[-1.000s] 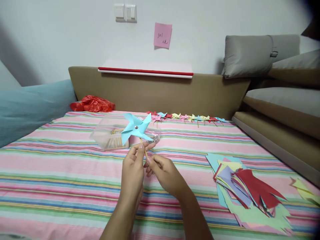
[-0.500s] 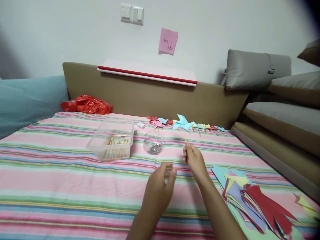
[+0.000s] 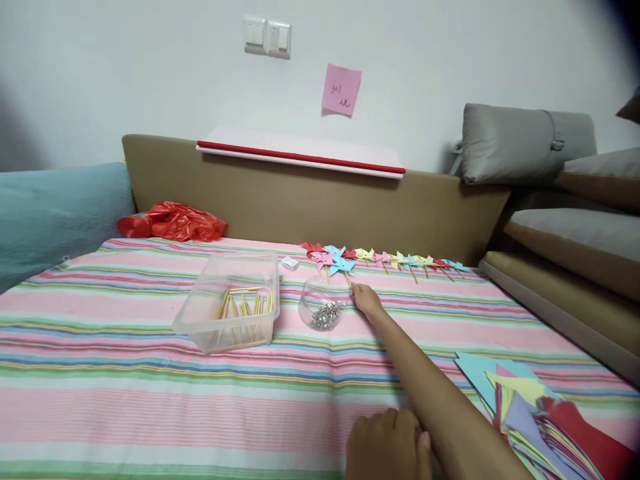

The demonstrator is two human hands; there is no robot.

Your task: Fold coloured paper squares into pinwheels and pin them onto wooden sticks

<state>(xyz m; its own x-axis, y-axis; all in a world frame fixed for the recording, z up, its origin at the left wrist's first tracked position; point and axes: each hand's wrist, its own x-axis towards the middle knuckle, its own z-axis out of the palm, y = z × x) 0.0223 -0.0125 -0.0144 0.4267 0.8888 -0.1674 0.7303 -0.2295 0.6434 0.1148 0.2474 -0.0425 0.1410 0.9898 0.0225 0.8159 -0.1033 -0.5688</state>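
- Blue pinwheel (image 3: 343,265), one, headed far-left behind one bowl (image 3: 305,307), stick (image 3: 349,278) slanting nearside-right.
- Right hand (image 3: 367,300) clamped it, right of the bowl.
- Left hand (image 3: 386,445) was nearside; grip unclear.

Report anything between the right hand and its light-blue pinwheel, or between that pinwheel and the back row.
Nothing visible: the right hand holds the light-blue pinwheel by its stick, close to the row of pinwheels. The transparent bowl sits aside, left of the hand.

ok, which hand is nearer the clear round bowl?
Right. The right hand is just right of the bowl; the left hand is far back from it, at the picture's bottom edge.
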